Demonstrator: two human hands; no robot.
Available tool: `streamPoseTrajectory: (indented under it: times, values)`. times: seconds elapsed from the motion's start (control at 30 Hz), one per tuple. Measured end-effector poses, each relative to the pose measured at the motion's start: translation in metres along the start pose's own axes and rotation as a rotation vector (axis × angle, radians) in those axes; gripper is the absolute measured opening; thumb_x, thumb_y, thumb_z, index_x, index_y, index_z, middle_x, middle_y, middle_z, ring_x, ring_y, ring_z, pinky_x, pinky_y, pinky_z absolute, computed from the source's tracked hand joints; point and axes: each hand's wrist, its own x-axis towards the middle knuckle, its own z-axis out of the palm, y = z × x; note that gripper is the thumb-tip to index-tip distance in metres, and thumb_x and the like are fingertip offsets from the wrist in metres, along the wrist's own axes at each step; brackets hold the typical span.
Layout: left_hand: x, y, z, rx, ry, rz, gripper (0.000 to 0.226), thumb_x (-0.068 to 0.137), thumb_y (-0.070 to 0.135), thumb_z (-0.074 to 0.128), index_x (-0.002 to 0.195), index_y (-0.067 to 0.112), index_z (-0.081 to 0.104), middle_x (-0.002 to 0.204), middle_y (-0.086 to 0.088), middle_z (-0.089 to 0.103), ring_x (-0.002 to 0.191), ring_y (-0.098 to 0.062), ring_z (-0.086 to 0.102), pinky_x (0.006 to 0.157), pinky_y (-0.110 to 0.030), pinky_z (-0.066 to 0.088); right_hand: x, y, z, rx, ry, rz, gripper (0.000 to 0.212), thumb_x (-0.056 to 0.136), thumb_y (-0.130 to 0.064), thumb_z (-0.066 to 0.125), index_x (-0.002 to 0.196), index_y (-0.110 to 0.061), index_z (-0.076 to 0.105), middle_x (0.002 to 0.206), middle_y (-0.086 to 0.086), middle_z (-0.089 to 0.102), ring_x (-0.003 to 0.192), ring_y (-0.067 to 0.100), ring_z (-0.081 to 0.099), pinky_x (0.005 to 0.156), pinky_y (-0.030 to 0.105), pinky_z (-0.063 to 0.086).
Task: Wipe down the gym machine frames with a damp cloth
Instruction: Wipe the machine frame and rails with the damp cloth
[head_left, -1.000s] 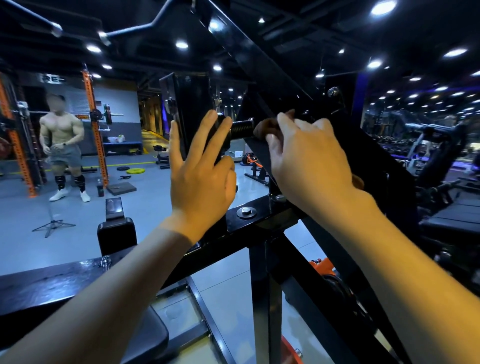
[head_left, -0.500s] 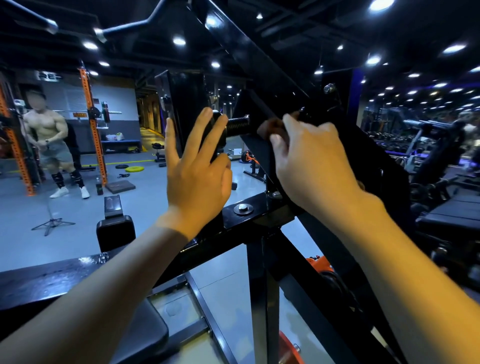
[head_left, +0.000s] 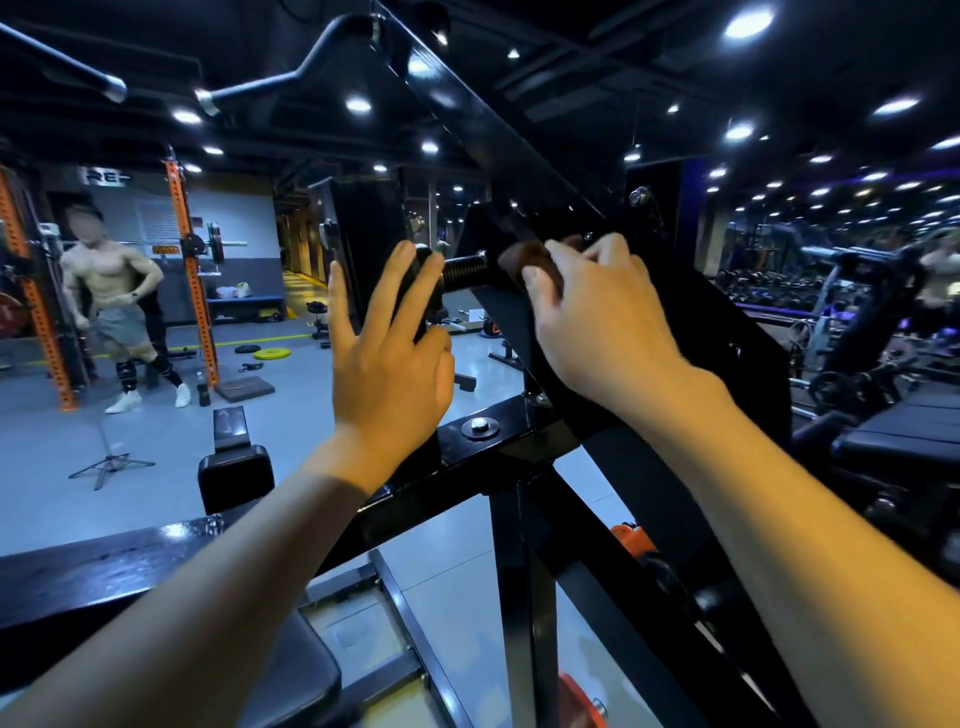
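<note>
A black gym machine frame (head_left: 524, 457) fills the middle, with a slanted beam rising to the upper left and a threaded black rod (head_left: 465, 270) sticking out of its plate. My right hand (head_left: 597, 322) grips a small brown cloth (head_left: 524, 260) and holds it against the plate beside the rod. My left hand (head_left: 389, 353) is flat with straight fingers, pressing on the black upright block (head_left: 363, 244) and the knob at the rod's end.
A black padded seat (head_left: 234, 467) and bench pad (head_left: 104, 571) lie lower left. A person stands by an orange rack (head_left: 189, 270) at far left, with a tripod (head_left: 109, 462) and a yellow plate (head_left: 272, 354) on the floor. More machines crowd the right.
My right hand has shifted slightly with the cloth on the plate, exposing more of the cloth. My left hand stays pressed on the block. The person at the left has moved.
</note>
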Motion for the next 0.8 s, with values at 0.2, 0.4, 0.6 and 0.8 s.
streamPoseTrajectory:
  times: [0.2,0.4,0.6,0.8]
  values:
    - [0.000,0.003,0.002,-0.010,0.002,-0.029,0.027,0.097,0.016,0.054,0.075,0.012,0.071,0.158,-0.005,0.044,0.153,-0.028,0.025,0.121,-0.068,0.011,-0.003,0.003,-0.007,-0.052,-0.062,0.076,0.045,0.110,-0.046,0.031,0.143,-0.021,0.049,0.134,0.019,0.040,0.112,0.034,0.040,0.082,0.036,0.031]
    - [-0.001,0.001,0.004,-0.010,0.033,-0.018,0.028,0.097,0.017,0.055,0.075,0.012,0.072,0.156,-0.005,0.048,0.152,-0.026,0.027,0.121,-0.066,0.013,0.083,-0.032,0.014,0.058,-0.118,0.189,0.048,0.109,-0.046,0.034,0.150,-0.020,0.038,0.148,0.023,0.033,0.134,0.040,0.035,0.099,0.046,0.037]
    - [-0.001,0.002,0.003,0.005,0.010,-0.024,0.027,0.097,0.018,0.056,0.078,0.012,0.074,0.157,-0.004,0.046,0.152,-0.026,0.025,0.122,-0.065,0.010,0.053,-0.017,0.008,0.068,-0.090,0.123,0.047,0.108,-0.048,0.037,0.145,-0.022,0.048,0.137,0.022,0.040,0.124,0.041,0.042,0.089,0.042,0.037]
    - [-0.001,0.002,0.002,0.008,-0.003,-0.029,0.028,0.097,0.018,0.055,0.077,0.012,0.073,0.157,-0.005,0.046,0.153,-0.027,0.027,0.122,-0.066,0.010,-0.030,0.029,-0.021,0.140,-0.122,0.140,0.048,0.104,-0.058,0.040,0.148,-0.043,0.047,0.111,0.004,0.042,0.098,0.028,0.052,0.081,0.037,0.044]
